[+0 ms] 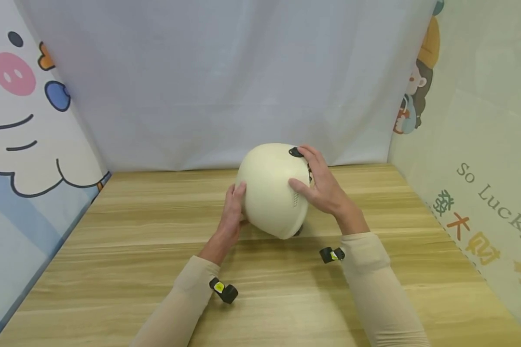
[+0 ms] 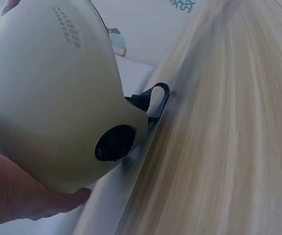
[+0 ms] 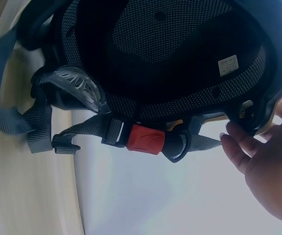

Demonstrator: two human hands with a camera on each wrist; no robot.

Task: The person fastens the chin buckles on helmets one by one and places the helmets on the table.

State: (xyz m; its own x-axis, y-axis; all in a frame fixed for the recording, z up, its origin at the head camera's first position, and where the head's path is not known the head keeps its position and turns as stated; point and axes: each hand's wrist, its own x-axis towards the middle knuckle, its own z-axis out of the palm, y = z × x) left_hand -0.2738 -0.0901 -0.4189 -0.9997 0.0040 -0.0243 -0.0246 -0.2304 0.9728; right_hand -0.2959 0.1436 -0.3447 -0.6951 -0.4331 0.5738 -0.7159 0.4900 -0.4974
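A cream helmet (image 1: 269, 188) is tilted on its side over the wooden table, its smooth crown toward the left and its opening toward the right. My left hand (image 1: 231, 212) holds the crown side, thumb on the near face. With my right hand (image 1: 325, 188) I grip the rim, fingers at a black round fitting (image 1: 295, 152) and thumb on the shell. The right wrist view looks into the dark padded lining (image 3: 165, 44), where grey straps (image 3: 42, 122) hang with a red buckle (image 3: 145, 139). Another black round fitting (image 2: 115, 143) shows low on the shell in the left wrist view.
The wood-grain table (image 1: 134, 270) reaches back to a pale curtain (image 1: 226, 82). A cartoon-printed panel (image 1: 21, 144) stands on the left, and a panel with lettering (image 1: 473, 120) on the right. Small black cameras (image 1: 224, 290) sit at both wrists.
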